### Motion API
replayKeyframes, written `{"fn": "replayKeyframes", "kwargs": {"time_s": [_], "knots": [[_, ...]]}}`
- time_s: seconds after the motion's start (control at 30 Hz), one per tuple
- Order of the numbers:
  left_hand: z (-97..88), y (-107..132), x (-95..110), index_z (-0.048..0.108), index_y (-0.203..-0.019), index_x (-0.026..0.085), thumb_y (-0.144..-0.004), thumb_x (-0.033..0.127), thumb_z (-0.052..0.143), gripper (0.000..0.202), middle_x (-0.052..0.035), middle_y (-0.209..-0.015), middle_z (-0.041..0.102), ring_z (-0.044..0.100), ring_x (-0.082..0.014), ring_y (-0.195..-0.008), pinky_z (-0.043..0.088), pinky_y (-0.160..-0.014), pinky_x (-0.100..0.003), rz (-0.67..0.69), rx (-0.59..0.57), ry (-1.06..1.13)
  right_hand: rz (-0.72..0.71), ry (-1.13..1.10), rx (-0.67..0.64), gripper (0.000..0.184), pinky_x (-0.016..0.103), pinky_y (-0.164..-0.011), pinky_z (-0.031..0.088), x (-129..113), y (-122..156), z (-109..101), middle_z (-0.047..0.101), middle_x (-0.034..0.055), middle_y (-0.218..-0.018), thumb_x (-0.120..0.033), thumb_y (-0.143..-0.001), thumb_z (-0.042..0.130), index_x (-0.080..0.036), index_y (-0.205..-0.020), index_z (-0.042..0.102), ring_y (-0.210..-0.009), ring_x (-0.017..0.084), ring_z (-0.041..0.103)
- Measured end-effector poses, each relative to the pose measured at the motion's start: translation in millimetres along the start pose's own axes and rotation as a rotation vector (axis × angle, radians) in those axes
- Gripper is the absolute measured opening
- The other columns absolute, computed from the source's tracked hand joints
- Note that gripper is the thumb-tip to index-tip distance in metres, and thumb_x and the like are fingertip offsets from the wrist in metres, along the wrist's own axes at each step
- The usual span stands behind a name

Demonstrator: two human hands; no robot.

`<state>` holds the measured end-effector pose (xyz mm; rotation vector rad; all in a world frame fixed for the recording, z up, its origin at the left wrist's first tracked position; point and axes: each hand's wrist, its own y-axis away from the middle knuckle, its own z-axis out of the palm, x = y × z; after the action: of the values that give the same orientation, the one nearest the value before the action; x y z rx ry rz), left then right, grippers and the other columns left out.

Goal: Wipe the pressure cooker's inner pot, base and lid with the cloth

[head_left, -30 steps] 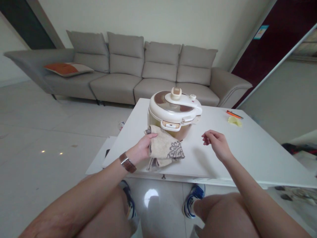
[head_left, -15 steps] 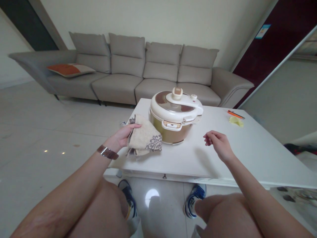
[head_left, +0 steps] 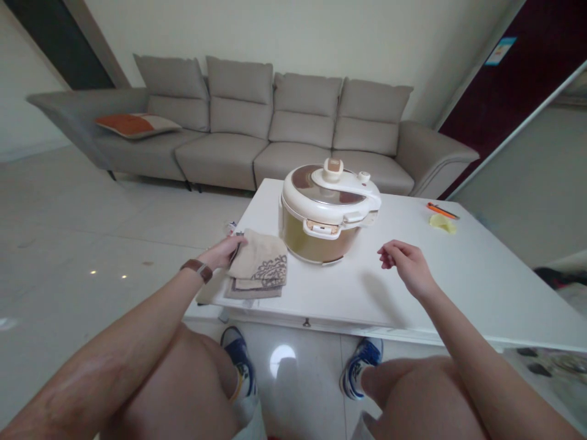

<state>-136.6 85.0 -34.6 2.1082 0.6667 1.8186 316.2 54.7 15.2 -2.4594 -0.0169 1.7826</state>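
Observation:
A cream and gold electric pressure cooker (head_left: 328, 214) with its lid on stands on a white table (head_left: 468, 281). A folded beige cloth with a dark pattern (head_left: 257, 267) lies flat on the table's near left corner, left of the cooker. My left hand (head_left: 223, 252), with a brown watch on the wrist, still grips the cloth's left edge. My right hand (head_left: 407, 264) hovers over the table to the right of the cooker, fingers loosely curled and holding nothing.
An orange tool (head_left: 442, 211) and a yellow scrap (head_left: 442, 222) lie at the table's far right. A long grey sofa (head_left: 257, 134) with an orange cushion (head_left: 135, 124) stands behind. My knees and blue shoes (head_left: 362, 360) are under the table's near edge.
My left hand carried the cloth from in front of the cooker leftward and laid it flat on the table's left corner. My right hand stayed almost still.

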Motion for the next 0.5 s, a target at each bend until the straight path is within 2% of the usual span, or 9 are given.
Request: {"fn": "replayKeyframes", "kwargs": {"time_s": [0.1,0.2,0.23,0.27,0.4,0.43,0.5], "knots": [[-19.0,-7,-9,0.061,-0.091,0.019,-0.066,0.034,0.068,0.030,-0.0072,-0.079,0.069,0.070,-0.0274,-0.080,0.055,-0.063,-0.033,0.035,0.146,-0.203,-0.002,0.007,-0.005,0.026,0.028,-0.055,0.047,-1,1,-1,0.063,0.0025,-0.063,-0.042,-0.079,0.069,-0.018,-0.071,0.073,-0.054,0.013,0.057],[-37.2,-7,-14,0.059,-0.104,0.020,-0.063,0.042,0.072,0.047,-0.0104,-0.098,0.068,0.067,-0.0325,-0.100,0.054,-0.076,-0.038,0.166,0.359,-0.531,0.000,0.020,-0.001,0.027,0.028,-0.055,0.047,-1,0,-2,0.064,0.0030,-0.064,-0.043,-0.079,0.069,-0.017,-0.071,0.073,-0.055,0.013,0.056],[-40.7,-6,-16,0.059,-0.103,0.020,-0.062,0.042,0.073,0.049,-0.0104,-0.100,0.066,0.065,-0.0327,-0.101,0.053,-0.079,-0.039,0.217,0.362,-0.628,0.001,0.023,0.000,0.027,0.028,-0.055,0.047,-1,0,-2,0.064,0.0031,-0.065,-0.043,-0.079,0.069,-0.017,-0.072,0.073,-0.055,0.013,0.056],[-42.3,-3,-18,0.059,-0.101,0.021,-0.061,0.042,0.073,0.048,-0.0092,-0.099,0.065,0.064,-0.0317,-0.100,0.052,-0.080,-0.038,0.266,0.303,-0.709,0.003,0.025,0.000,0.027,0.028,-0.055,0.048,0,-1,-2,0.065,0.0033,-0.065,-0.043,-0.079,0.069,-0.017,-0.072,0.073,-0.055,0.013,0.056],[-30.9,17,-31,0.060,-0.091,0.022,-0.056,0.032,0.072,0.039,-0.0010,-0.087,0.060,0.061,-0.0236,-0.084,0.047,-0.073,-0.031,0.410,-0.229,-0.943,0.011,0.029,-0.018,0.027,0.028,-0.055,0.048,1,-3,1,0.065,0.0034,-0.066,-0.043,-0.079,0.070,-0.017,-0.073,0.073,-0.056,0.014,0.057],[-25.5,22,-34,0.060,-0.089,0.022,-0.054,0.028,0.072,0.038,-0.0010,-0.088,0.059,0.060,-0.0230,-0.084,0.046,-0.071,-0.030,0.450,-0.293,-1.007,0.012,0.031,-0.024,0.027,0.028,-0.055,0.049,1,-3,2,0.065,0.0034,-0.066,-0.043,-0.079,0.070,-0.017,-0.073,0.073,-0.055,0.014,0.057],[-15.0,31,-38,0.059,-0.087,0.022,-0.052,0.022,0.071,0.037,-0.0034,-0.095,0.059,0.059,-0.0236,-0.086,0.045,-0.071,-0.030,0.534,-0.326,-1.133,0.011,0.037,-0.032,0.027,0.028,-0.055,0.049,1,-3,3,0.065,0.0033,-0.065,-0.043,-0.079,0.071,-0.017,-0.072,0.073,-0.055,0.014,0.057]]}}
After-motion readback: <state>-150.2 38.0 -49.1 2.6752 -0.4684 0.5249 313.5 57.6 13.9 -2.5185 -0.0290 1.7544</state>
